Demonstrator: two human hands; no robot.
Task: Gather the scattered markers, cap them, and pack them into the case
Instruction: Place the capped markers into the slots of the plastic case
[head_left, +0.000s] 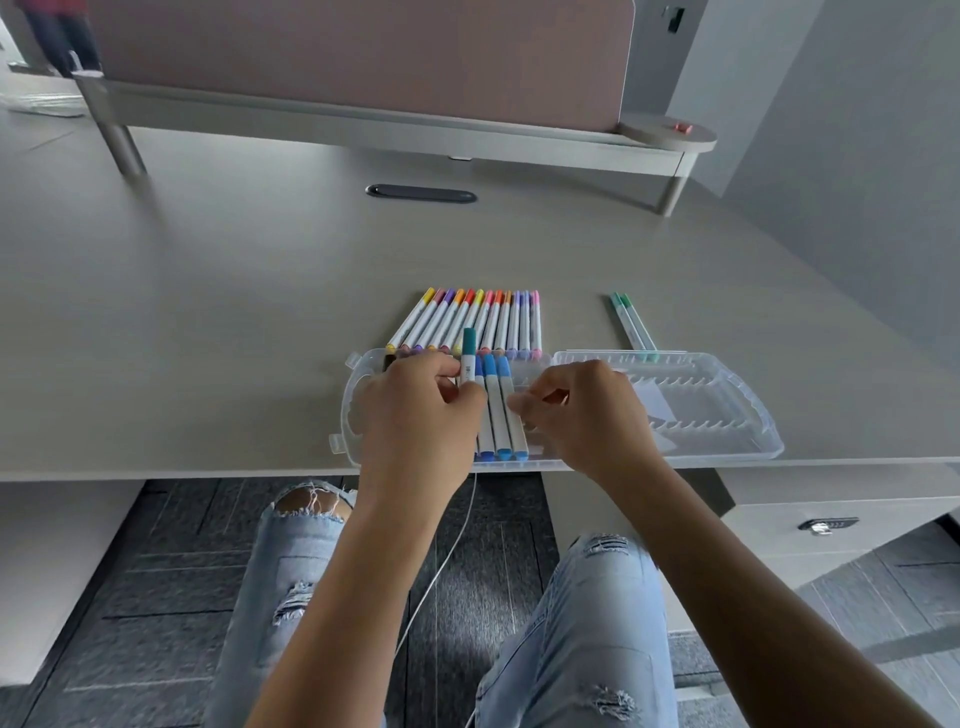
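Left hand (415, 410): fingers curled, pinching the teal-capped marker (468, 358) upright over the open clear case (727, 415) at the table (208, 312) front edge. Right hand (576, 415): fingers curled, tips at the blue markers (498, 410) lying in the case; whether it grips one cannot be told.

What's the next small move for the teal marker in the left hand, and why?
Probably lay the teal marker down into the case beside the blue markers. The left hand holds it upright and capped, right next to that row.
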